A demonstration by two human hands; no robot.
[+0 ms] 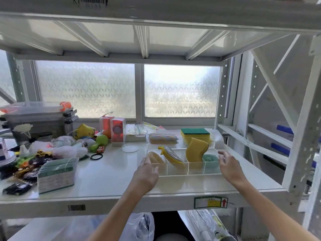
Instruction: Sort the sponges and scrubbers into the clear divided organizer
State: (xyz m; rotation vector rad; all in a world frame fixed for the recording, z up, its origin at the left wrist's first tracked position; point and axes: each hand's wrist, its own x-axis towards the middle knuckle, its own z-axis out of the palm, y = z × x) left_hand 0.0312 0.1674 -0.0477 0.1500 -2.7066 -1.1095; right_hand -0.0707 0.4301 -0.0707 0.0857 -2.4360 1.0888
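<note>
The clear divided organizer (177,172) stands on the white shelf, right of centre. Its front row holds a tan sponge (157,158), a yellow-and-silver scrubber (172,156), a wavy yellow sponge (195,151) standing upright and a teal scrubber (210,159). The back row holds a striped pastel sponge (163,137) and a yellow sponge with a green pad (195,134). My left hand (147,171) hovers at the organizer's left front corner, fingers apart. My right hand (229,166) is at the right end, fingers spread by the wall. Neither hand holds anything.
Clutter fills the shelf's left side: a pack of green-edged cloths (57,174), small toys and wrappers (26,167), stacked bins (38,119), orange boxes (118,131), a black hair tie (96,156), a round clear lid (130,149). Metal uprights (305,136) stand at the right.
</note>
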